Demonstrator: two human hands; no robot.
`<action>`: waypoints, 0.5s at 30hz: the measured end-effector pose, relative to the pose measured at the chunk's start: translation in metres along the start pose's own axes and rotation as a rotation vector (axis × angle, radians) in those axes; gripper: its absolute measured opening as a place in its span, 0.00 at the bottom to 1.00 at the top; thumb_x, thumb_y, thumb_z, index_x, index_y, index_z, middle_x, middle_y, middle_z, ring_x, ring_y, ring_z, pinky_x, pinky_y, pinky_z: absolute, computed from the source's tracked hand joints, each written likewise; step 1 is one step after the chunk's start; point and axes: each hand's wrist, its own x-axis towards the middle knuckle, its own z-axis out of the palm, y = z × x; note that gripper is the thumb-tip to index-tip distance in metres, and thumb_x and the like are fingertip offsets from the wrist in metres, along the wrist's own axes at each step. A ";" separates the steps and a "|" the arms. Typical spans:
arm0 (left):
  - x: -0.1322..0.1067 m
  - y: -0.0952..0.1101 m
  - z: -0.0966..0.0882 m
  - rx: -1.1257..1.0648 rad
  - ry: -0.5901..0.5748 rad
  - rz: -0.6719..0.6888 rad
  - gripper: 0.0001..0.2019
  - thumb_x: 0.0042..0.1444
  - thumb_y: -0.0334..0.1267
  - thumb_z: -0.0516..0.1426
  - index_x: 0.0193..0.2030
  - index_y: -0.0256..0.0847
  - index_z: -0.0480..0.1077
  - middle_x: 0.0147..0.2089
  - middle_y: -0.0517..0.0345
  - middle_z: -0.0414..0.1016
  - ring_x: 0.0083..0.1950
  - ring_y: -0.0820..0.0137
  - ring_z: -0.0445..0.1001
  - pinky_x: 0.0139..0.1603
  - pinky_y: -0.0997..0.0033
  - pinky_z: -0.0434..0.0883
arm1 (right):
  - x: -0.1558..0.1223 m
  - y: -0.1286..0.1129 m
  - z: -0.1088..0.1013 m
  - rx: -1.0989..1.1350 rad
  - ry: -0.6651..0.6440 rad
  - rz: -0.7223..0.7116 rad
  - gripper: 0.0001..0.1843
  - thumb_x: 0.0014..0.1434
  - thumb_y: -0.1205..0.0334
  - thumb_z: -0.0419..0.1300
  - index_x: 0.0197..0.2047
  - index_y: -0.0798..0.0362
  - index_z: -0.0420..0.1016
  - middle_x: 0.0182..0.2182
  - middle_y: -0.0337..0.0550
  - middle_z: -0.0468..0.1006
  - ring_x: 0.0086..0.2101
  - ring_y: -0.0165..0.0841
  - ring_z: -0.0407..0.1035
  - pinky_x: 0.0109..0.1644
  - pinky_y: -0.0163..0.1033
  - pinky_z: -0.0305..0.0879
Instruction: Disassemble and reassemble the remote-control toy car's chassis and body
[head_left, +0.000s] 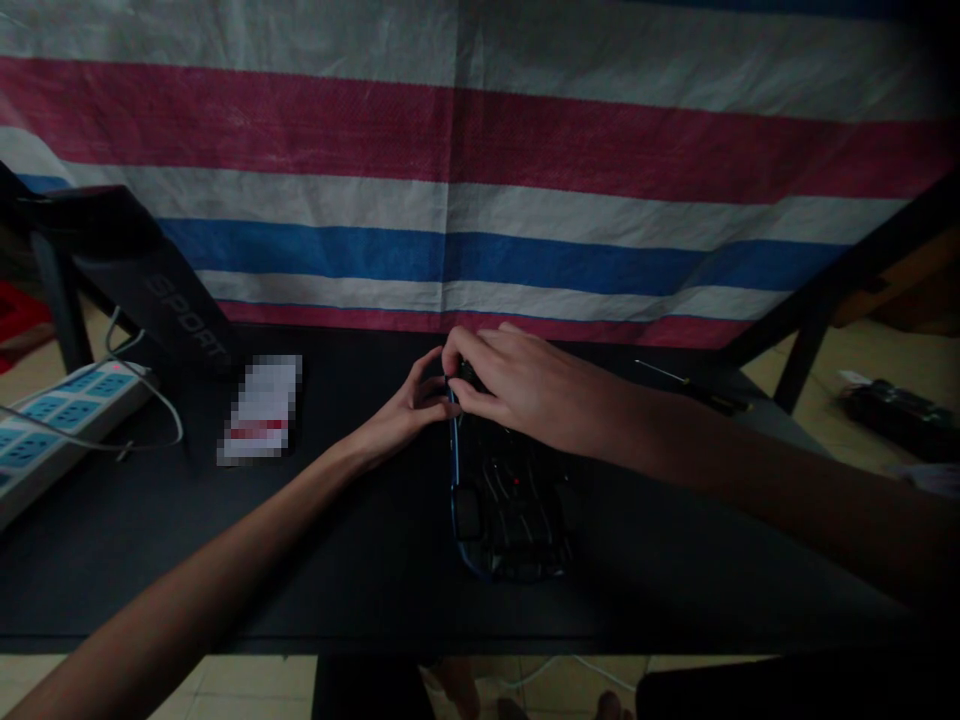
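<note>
A toy car [521, 510] lies upside down on the black table, its dark underside up and a blue body edge along its left side. One black wheel [469, 512] shows at its near left corner, and a small red light glows on the underside. At the far left corner of the car, my right hand [506, 375] is closed with bent thumb and forefinger round a dark part, mostly hidden by the fingers. My left hand [416, 400] holds the car's left edge there, its thumb and fingertips against the side.
A screwdriver [697, 388] lies at the right rear of the table [337, 570]. To the left are a blurred white-and-red item [262, 410], a dark bottle marked SPORT [165, 280] and a power strip [67, 420] with a cable. A striped sheet [450, 150] hangs behind.
</note>
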 end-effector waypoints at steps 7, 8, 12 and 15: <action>0.001 -0.003 0.000 0.027 0.012 0.027 0.57 0.57 0.44 0.76 0.85 0.46 0.50 0.76 0.39 0.70 0.73 0.48 0.73 0.83 0.33 0.58 | -0.001 0.001 -0.003 0.104 -0.019 -0.092 0.06 0.71 0.68 0.60 0.51 0.53 0.72 0.46 0.49 0.80 0.47 0.42 0.72 0.55 0.46 0.61; 0.001 -0.004 0.000 0.027 0.003 0.037 0.56 0.57 0.44 0.76 0.85 0.46 0.51 0.76 0.39 0.70 0.73 0.47 0.73 0.83 0.32 0.58 | -0.002 0.000 -0.003 0.099 -0.009 -0.095 0.07 0.70 0.68 0.60 0.51 0.53 0.72 0.46 0.49 0.80 0.47 0.42 0.72 0.55 0.46 0.61; -0.001 -0.004 -0.002 0.007 -0.037 0.048 0.53 0.60 0.42 0.74 0.85 0.49 0.51 0.72 0.41 0.73 0.70 0.51 0.76 0.82 0.31 0.58 | -0.004 -0.003 -0.002 0.028 0.046 -0.029 0.06 0.74 0.61 0.60 0.50 0.52 0.75 0.41 0.46 0.81 0.43 0.41 0.73 0.51 0.45 0.59; -0.001 -0.003 -0.001 0.009 -0.036 0.038 0.52 0.60 0.41 0.74 0.85 0.50 0.51 0.69 0.44 0.75 0.67 0.54 0.77 0.83 0.32 0.57 | -0.003 -0.003 -0.002 0.007 0.024 0.069 0.10 0.80 0.56 0.57 0.49 0.51 0.76 0.34 0.42 0.79 0.36 0.39 0.71 0.43 0.44 0.55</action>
